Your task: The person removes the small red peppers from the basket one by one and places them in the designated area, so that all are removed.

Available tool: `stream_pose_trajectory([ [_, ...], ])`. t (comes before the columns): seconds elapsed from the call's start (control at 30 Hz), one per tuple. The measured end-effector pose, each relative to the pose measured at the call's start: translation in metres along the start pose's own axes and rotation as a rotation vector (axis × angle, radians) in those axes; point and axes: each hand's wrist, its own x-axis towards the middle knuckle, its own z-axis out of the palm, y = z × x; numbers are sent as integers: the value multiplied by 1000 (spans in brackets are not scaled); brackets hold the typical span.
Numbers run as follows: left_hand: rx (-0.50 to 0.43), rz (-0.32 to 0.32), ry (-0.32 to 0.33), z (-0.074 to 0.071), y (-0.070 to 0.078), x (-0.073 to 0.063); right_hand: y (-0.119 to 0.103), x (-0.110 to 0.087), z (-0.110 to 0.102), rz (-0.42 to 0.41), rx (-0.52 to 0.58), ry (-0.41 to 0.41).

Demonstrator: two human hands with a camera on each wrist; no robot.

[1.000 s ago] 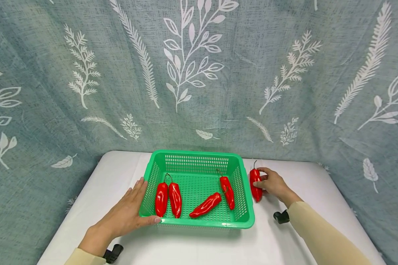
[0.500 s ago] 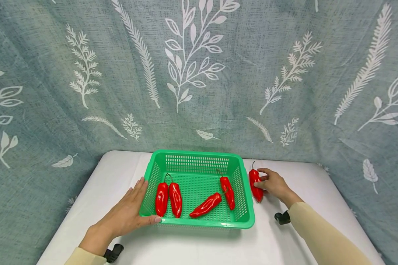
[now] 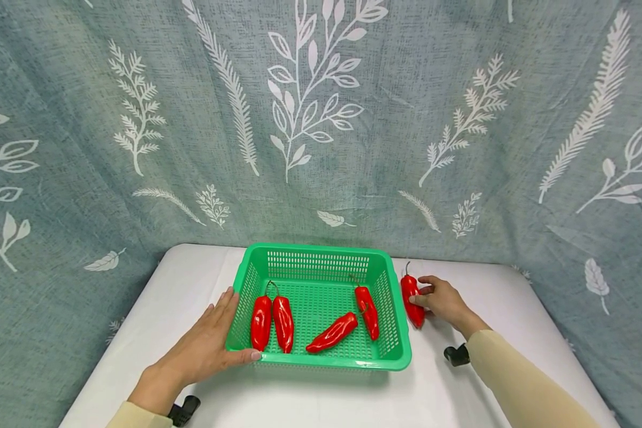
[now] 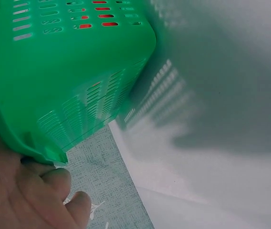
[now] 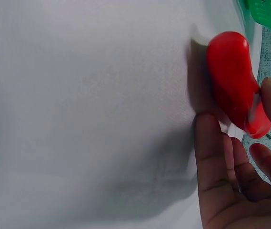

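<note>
A glossy red pepper (image 3: 411, 300) with a thin curved stem lies on the white table just right of the green basket (image 3: 326, 361). My right hand (image 3: 443, 300) is beside it, the thumb touching its skin. In the right wrist view the fingers (image 5: 209, 143) reach out loosely below the red pepper (image 5: 230, 71), with a gap in front of the thumb. My left hand (image 3: 203, 342) rests spread along the basket's left side, its thumb on the front rim. The left wrist view shows the left palm (image 4: 21, 191) against the basket's corner (image 4: 54, 81).
Inside the basket lie a pair of peppers side by side at the left, a slanted pepper (image 3: 331, 333) at the front and another pepper (image 3: 367, 312) at the right. A patterned grey-green cloth (image 3: 321, 148) hangs behind the table (image 3: 299, 404).
The pepper by my right hand has turned slightly, its stem end shifting left. My right index fingertip has drawn a little away from it. My left hand and the basket stay put.
</note>
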Motion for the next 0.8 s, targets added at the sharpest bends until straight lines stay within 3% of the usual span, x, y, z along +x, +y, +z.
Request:
stream_pose_trajectory([
  [0.5, -5, -14, 17, -1, 0, 1, -10, -3, -8, -34, -45, 49],
  [0.8, 63, 5, -4, -5, 4, -2, -52, -22, -21, -162, -178, 105],
])
